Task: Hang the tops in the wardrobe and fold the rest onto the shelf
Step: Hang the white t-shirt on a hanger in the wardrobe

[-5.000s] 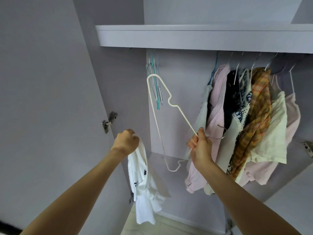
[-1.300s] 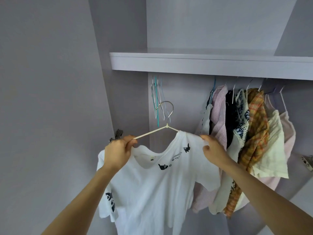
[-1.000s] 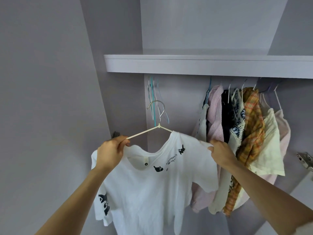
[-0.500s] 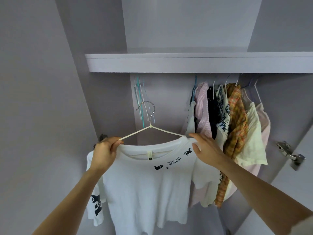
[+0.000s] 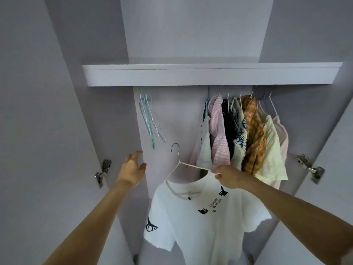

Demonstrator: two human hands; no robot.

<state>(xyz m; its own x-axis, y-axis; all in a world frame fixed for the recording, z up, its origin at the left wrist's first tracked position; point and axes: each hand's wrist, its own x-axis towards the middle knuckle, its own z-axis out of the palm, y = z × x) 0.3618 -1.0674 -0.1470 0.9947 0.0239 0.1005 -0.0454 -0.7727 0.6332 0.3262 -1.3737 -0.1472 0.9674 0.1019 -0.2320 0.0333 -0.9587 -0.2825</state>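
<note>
- we face the open wardrobe [image 5: 191, 35]; its shelf [image 5: 210, 75] runs from side to side above the hanging space, which has open room between the spare hangers and the hung clothes.
- our white t-shirt [image 5: 200, 226] hangs on a pale wire hanger [image 5: 178, 165] in that open room, below rail height, its metal hook touching nothing we can see.
- the shirt bears small dark cat-like prints on the chest and one sleeve, with a slanted line of writing too small for us to read.
- a row of hung tops [image 5: 244, 136] fills the right half under the shelf: pink stripes, black, blue-and-white pattern, orange plaid, cream.
- our right hand [image 5: 231, 176] pinches the shirt's shoulder where it sits on the hanger.
- our left hand [image 5: 131, 169] is held free beside the left side panel, fingers spread and holding nothing.
- several bare hangers [image 5: 149, 119] hang at the shelf's left end.
- metal hinges [image 5: 103, 171] sit on both doors.
</note>
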